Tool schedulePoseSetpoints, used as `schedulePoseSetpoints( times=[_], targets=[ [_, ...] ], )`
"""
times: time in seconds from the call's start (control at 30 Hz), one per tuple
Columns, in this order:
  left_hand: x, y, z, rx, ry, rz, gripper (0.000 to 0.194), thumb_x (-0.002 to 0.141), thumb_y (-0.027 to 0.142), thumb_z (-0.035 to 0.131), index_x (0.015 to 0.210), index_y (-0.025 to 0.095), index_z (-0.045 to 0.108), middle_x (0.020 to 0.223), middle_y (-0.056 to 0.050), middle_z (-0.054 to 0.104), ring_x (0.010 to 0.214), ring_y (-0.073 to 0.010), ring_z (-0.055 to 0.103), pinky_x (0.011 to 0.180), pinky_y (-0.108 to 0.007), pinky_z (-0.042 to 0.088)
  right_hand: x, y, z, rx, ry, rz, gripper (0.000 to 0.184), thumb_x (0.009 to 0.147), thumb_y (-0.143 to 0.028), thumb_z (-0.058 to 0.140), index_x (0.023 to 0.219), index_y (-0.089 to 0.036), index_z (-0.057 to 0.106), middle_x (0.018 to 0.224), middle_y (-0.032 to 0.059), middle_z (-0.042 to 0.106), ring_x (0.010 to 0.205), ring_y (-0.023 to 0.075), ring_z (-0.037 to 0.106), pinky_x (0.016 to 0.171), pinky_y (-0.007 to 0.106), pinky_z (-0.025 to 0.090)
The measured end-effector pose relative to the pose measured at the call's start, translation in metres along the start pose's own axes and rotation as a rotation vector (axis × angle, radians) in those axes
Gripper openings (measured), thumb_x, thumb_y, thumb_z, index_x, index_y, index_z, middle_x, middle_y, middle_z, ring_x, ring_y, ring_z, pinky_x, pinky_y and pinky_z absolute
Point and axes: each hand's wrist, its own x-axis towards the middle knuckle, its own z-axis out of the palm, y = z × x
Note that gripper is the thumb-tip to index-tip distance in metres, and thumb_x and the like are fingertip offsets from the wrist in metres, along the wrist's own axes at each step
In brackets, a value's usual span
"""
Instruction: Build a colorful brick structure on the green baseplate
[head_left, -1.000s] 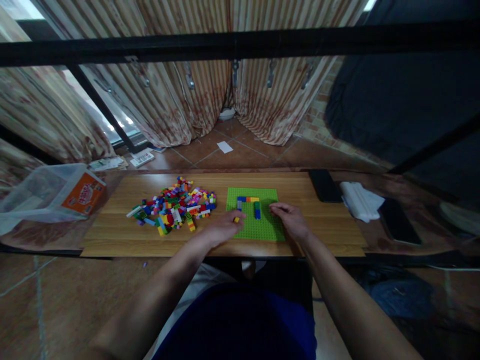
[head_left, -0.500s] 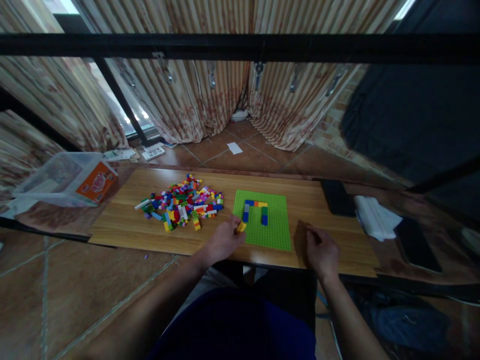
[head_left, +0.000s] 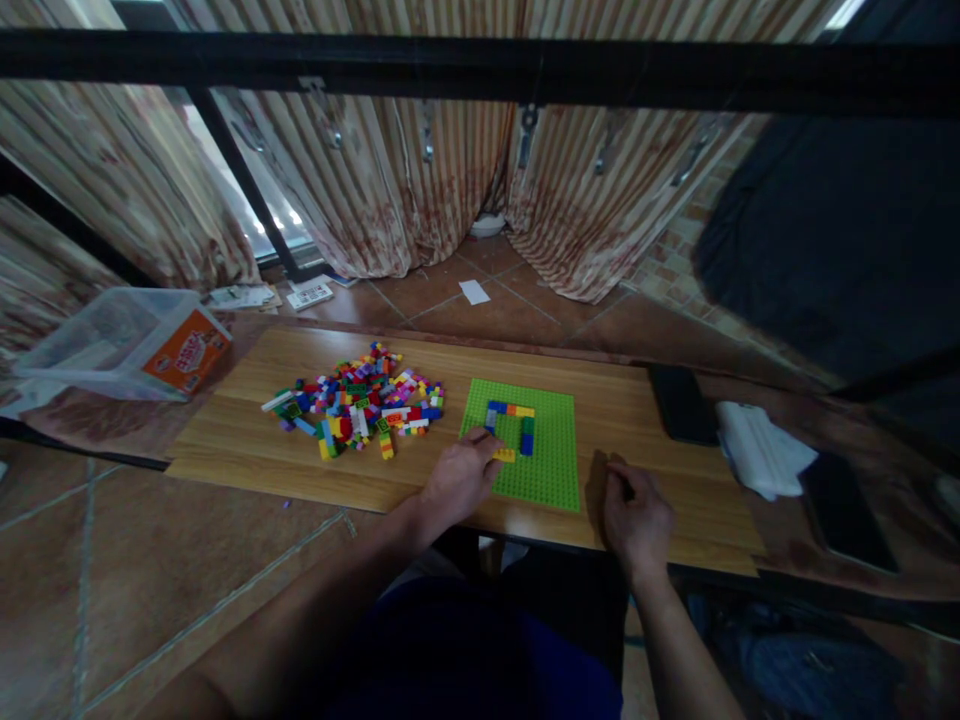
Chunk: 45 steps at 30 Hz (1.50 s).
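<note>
My left hand point(head_left: 465, 472) is over the left part of a green baseplate point(head_left: 547, 485), its fingers closed on a yellow toy brick point(head_left: 505, 455). That brick lies at the open near side of a U-shaped outline of bricks point(head_left: 511, 409) on the plate, in blue, orange, yellow, grey and green. My fingers hide part of the outline's left arm and the brick's left end. My right hand point(head_left: 637, 512) rests on the table right of the plate, fingers curled; whether anything is inside them is hidden.
A heap of mixed toy bricks point(head_left: 360, 400) spreads over the wooden table point(head_left: 240, 440) at left. A clear plastic bin point(head_left: 112, 340) with an orange label stands beyond it. Rightward lie a black phone point(head_left: 682, 404), a white packet point(head_left: 757, 445) and another dark flat device point(head_left: 847, 510).
My left hand has moved slightly right over the baseplate, bringing the yellow brick down to the near side of the outline. My right hand stays about where it was; the view shifted a little.
</note>
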Motion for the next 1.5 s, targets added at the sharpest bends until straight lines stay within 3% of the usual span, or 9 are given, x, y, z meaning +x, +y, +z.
schedulePoseSetpoints(
  times=[0.17, 0.3, 0.63, 1.0, 1.5],
  targets=[
    [0.012, 0.0, 0.003, 0.186, 0.009, 0.016, 0.02, 0.087, 0.019, 0.058, 0.102, 0.022, 0.07, 0.105, -0.006, 0.065, 0.104, -0.0216, 0.058, 0.098, -0.038, 0.044, 0.0, -0.002, 0.0, -0.002, 0.001, 0.016, 0.039, 0.089, -0.042, 0.042, 0.095, -0.017, 0.072, 0.094, 0.0124, 0.069, 0.088, 0.0241, 0.064, 0.081, 0.037, 0.05],
    [0.024, 0.006, 0.007, 0.254, 0.008, -0.023, 0.018, 0.085, 0.022, 0.061, 0.098, 0.025, 0.073, 0.106, -0.006, 0.065, 0.105, -0.0248, 0.055, 0.096, -0.043, 0.041, -0.001, -0.001, 0.0, -0.015, 0.007, 0.014, 0.038, 0.089, -0.041, 0.043, 0.095, -0.017, 0.072, 0.095, 0.0127, 0.069, 0.086, 0.0237, 0.064, 0.08, 0.036, 0.05],
    [0.032, 0.005, 0.006, 0.244, -0.055, -0.026, 0.022, 0.081, 0.026, 0.065, 0.101, 0.025, 0.073, 0.108, -0.005, 0.065, 0.106, -0.0253, 0.056, 0.094, -0.042, 0.041, -0.001, 0.0, 0.001, -0.018, 0.011, 0.025, 0.039, 0.089, -0.041, 0.044, 0.096, -0.015, 0.072, 0.097, 0.0135, 0.069, 0.09, 0.0247, 0.063, 0.084, 0.037, 0.049],
    [0.03, 0.004, 0.009, 0.235, -0.048, 0.025, 0.02, 0.084, 0.026, 0.063, 0.103, 0.024, 0.071, 0.107, -0.004, 0.068, 0.107, -0.0254, 0.056, 0.095, -0.044, 0.039, 0.0, 0.001, 0.002, -0.014, 0.038, -0.016, 0.038, 0.089, -0.04, 0.044, 0.093, -0.015, 0.072, 0.092, 0.0127, 0.069, 0.085, 0.0235, 0.063, 0.078, 0.036, 0.049],
    [0.039, 0.0, 0.015, 0.205, -0.061, 0.065, 0.015, 0.086, 0.023, 0.06, 0.088, 0.026, 0.074, 0.099, 0.0, 0.072, 0.106, -0.0238, 0.056, 0.1, -0.046, 0.034, 0.0, 0.003, 0.003, -0.009, 0.051, -0.031, 0.036, 0.089, -0.039, 0.045, 0.094, -0.015, 0.072, 0.091, 0.012, 0.069, 0.084, 0.0227, 0.063, 0.079, 0.036, 0.05]
  ],
)
